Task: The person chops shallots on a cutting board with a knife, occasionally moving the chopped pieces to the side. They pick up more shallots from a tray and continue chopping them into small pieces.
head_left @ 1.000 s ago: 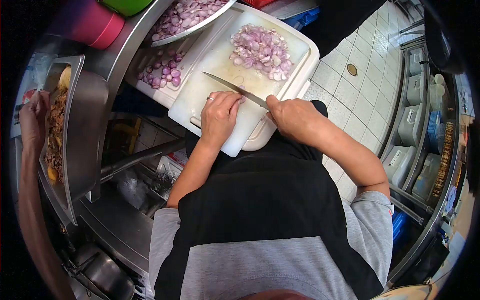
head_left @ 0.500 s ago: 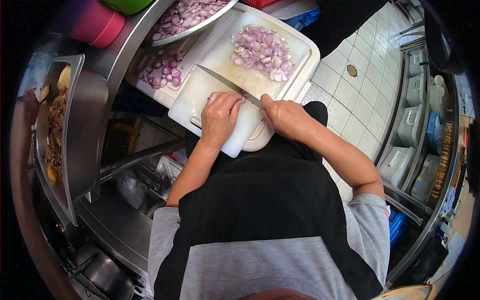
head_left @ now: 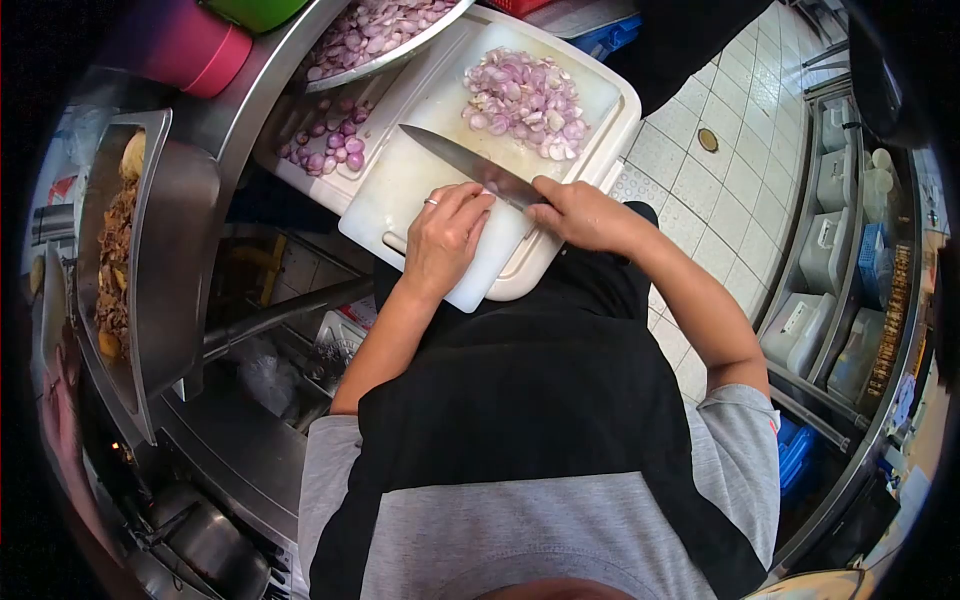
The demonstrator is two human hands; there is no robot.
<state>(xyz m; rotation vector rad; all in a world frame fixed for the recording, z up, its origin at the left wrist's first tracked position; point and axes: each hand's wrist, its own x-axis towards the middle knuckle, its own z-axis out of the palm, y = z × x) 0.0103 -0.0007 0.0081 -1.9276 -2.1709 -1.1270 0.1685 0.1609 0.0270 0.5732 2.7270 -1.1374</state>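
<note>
In my right hand (head_left: 588, 215) is the handle of a large knife (head_left: 465, 160), its blade pointing up and left over the white cutting board (head_left: 400, 195). The fingers of my left hand (head_left: 442, 238) are bent together beside the blade, on a small shallot piece (head_left: 489, 190) mostly hidden by the fingertips. Sliced shallots (head_left: 525, 103) lie piled on the board's far part. Whole peeled shallots (head_left: 335, 140) sit in the light tray (head_left: 625, 130) left of the board.
A bowl of sliced shallots (head_left: 375, 40) stands at the upper left. Metal food trays (head_left: 180, 260) are at the left, near another person's arm (head_left: 65, 420). Shelves with lidded boxes (head_left: 825, 245) line the right. A person in dark clothes (head_left: 690, 40) stands beyond the tray.
The knife and my right hand have shifted slightly right, and the blade shows more of its flat side. The other person's arm at the far left has moved down.
</note>
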